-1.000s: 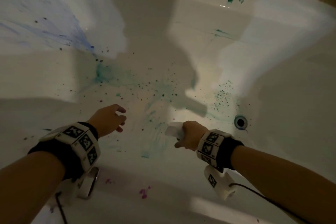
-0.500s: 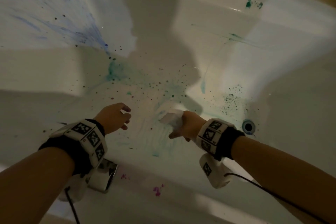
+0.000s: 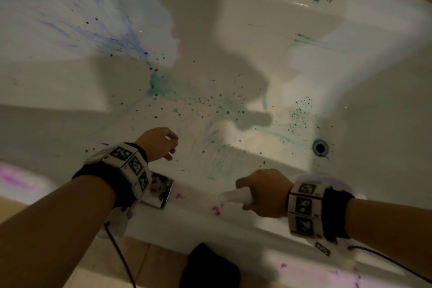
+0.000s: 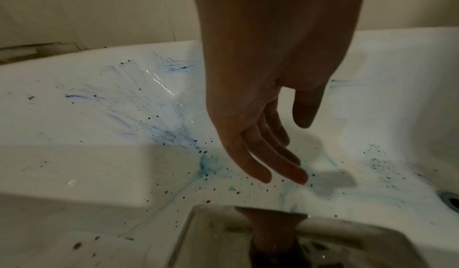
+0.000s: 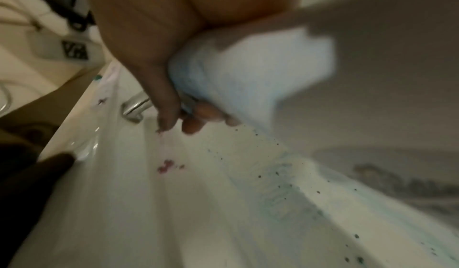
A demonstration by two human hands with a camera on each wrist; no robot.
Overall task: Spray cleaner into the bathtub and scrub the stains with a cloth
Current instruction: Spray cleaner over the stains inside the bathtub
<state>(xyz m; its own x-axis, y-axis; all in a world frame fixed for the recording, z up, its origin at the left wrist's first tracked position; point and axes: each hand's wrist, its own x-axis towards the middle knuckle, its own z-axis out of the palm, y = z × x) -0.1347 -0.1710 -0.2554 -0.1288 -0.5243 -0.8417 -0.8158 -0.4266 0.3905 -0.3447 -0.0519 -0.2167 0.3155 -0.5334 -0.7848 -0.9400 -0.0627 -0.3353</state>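
The white bathtub (image 3: 268, 7) carries blue streaks (image 3: 112, 37) on its far-left wall and teal smears and specks (image 3: 217, 105) across its floor. My right hand (image 3: 247, 196) grips a bunched white cloth (image 3: 232, 196) over the near rim, right beside a purple stain (image 3: 217, 209). The right wrist view shows the cloth (image 5: 248, 66) clenched in my right hand (image 5: 183, 119) above the purple stain (image 5: 166, 166). My left hand (image 3: 171, 147) hovers over the tub floor, fingers relaxed and holding nothing. In the left wrist view my left hand (image 4: 295, 148) hangs above the teal smear (image 4: 206, 164). No spray bottle is in view.
A drain (image 3: 320, 147) sits at the right of the tub floor. A chrome fitting (image 3: 159, 192) is mounted on the near rim under my left wrist. More purple marks (image 3: 339, 273) dot the rim at the right. A dark object (image 3: 208, 266) lies outside the tub below.
My right hand has pulled the cloth back from the tub floor to the near rim by the purple stain. The left hand has stayed hovering and open.
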